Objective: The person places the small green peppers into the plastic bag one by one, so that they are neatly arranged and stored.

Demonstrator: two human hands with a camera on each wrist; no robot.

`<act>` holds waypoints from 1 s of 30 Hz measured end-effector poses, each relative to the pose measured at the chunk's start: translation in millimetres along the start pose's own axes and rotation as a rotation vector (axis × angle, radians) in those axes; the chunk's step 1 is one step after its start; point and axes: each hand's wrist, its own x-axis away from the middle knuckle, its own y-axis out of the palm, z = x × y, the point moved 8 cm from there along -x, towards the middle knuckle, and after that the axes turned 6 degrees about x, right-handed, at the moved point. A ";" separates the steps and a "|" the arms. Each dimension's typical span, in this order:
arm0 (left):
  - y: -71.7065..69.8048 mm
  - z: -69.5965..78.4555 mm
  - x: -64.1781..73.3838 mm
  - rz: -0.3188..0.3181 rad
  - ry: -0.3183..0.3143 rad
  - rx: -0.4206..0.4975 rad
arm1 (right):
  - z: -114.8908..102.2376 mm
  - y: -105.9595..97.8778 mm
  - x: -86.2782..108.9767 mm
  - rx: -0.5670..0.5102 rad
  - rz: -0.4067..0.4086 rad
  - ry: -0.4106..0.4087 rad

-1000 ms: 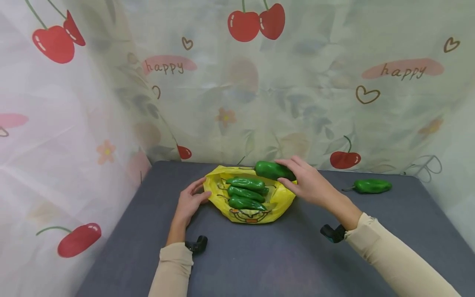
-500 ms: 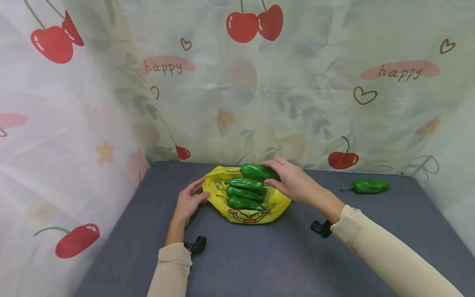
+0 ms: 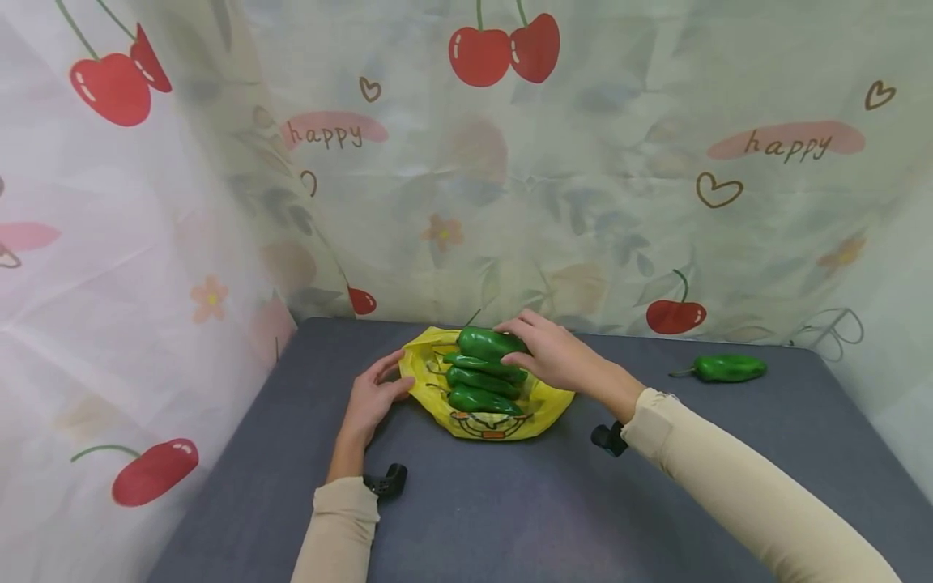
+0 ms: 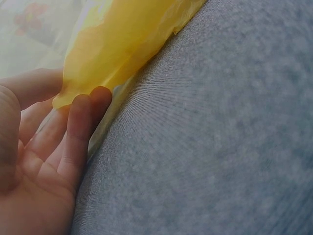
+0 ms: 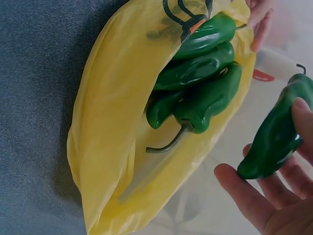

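A yellow plastic bag (image 3: 548, 406) lies on the table with its mouth spread and several green peppers (image 3: 481, 379) inside. At its left end, my left hand (image 3: 372, 398) pinches the rim; the left wrist view shows thumb and fingers on the thin yellow film (image 4: 112, 44). My right hand (image 3: 550, 354) holds another green pepper (image 3: 483, 344) by its blunt end, over the bag's back edge. The right wrist view has this held pepper (image 5: 274, 137) between thumb and fingers, beside the bag's opening. Peppers in the bag (image 5: 208, 73) are stacked side by side, one stem pointing outward.
One more green pepper (image 3: 729, 368) lies at the back right of the dark grey table (image 3: 496, 510). A cherry-printed cloth (image 3: 583, 202) hangs along the back and left sides. Black wrist cameras (image 3: 392, 481) sit on both wrists.
My right hand has moved left with the held pepper, from the bag's back right side to over the other peppers. The left hand stays at the rim.
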 end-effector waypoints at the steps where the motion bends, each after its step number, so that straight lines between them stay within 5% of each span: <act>1: 0.4 -0.2 -0.2 -0.002 0.001 0.000 | 0.1 1.0 -1.1 0.001 -0.007 0.001; 21: 1.0 -0.3 -0.2 -0.017 -0.034 0.006 | -13.3 30.7 -30.4 0.087 -0.149 0.018; 30: 5.8 23.1 15.7 -0.027 -0.033 0.004 | -10.7 38.2 -35.0 0.086 -0.161 0.044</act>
